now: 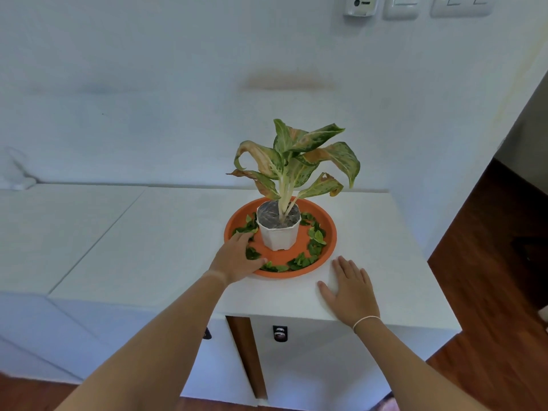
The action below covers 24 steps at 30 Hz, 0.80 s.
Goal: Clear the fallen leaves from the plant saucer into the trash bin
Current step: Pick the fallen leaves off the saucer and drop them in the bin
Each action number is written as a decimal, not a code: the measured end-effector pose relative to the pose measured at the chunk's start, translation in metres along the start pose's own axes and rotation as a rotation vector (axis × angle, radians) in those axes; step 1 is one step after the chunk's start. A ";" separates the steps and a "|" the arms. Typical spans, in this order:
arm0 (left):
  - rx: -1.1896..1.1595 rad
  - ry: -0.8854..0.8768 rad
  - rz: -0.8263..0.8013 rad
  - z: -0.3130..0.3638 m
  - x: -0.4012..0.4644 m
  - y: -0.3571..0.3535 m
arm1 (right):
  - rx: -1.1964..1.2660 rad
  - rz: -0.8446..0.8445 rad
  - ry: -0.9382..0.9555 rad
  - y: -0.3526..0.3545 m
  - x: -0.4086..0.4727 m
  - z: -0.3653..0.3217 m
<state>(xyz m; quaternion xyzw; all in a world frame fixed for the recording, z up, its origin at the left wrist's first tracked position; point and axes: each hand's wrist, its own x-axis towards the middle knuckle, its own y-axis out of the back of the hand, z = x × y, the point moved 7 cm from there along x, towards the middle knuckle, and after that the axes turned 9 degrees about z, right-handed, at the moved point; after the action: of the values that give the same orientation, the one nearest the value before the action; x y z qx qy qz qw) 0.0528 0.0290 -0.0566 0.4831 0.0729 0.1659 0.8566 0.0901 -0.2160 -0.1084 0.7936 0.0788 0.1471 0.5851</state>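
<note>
An orange plant saucer [327, 232] sits on a white cabinet top [166, 247]. In its middle stands a white pot [278, 235] with a leafy plant [293, 161]. Several small green fallen leaves [315, 243] lie scattered around the pot in the saucer. My left hand [237, 259] rests over the saucer's front-left rim, fingers spread and touching leaves there. My right hand [350, 289] lies flat and open on the cabinet top, just right of the saucer. No trash bin is in view.
A white wall rises right behind the cabinet, with switches [459, 4] high up. The cabinet's right edge [430, 271] drops to a dark wooden floor [489, 277]. A lower white surface [59, 226] extends to the left.
</note>
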 end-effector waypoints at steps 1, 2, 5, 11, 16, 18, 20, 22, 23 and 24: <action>0.030 -0.005 -0.001 -0.001 0.000 0.000 | 0.000 0.000 0.000 0.000 0.000 0.000; 0.063 -0.009 -0.004 -0.003 0.000 -0.001 | -0.002 0.001 -0.002 0.000 0.000 0.000; 0.157 -0.029 -0.013 -0.008 0.002 -0.004 | 0.001 0.007 -0.015 0.002 -0.001 0.000; 0.313 -0.072 -0.116 -0.012 0.016 -0.013 | 0.157 0.098 -0.092 0.016 -0.001 -0.006; 0.462 -0.100 -0.180 -0.012 0.031 -0.013 | 0.325 0.287 -0.158 0.044 0.015 -0.016; 0.500 -0.109 -0.219 -0.013 0.035 -0.015 | 0.259 0.235 -0.099 0.045 0.028 -0.029; 0.522 -0.111 -0.256 -0.014 0.038 -0.018 | 0.160 0.100 -0.091 0.036 0.042 -0.037; 0.532 -0.107 -0.280 -0.015 0.041 -0.021 | 0.065 -0.061 -0.085 0.024 0.055 -0.042; 0.528 -0.102 -0.285 -0.015 0.041 -0.022 | 0.026 -0.126 -0.071 0.019 0.059 -0.045; 0.518 -0.095 -0.281 -0.016 0.042 -0.023 | -0.006 -0.176 -0.057 0.015 0.062 -0.046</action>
<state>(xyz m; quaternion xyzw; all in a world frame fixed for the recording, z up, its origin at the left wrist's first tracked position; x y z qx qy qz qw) 0.0922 0.0452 -0.0832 0.6779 0.1388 -0.0009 0.7219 0.1333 -0.1605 -0.0728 0.7858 0.1310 0.0729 0.6001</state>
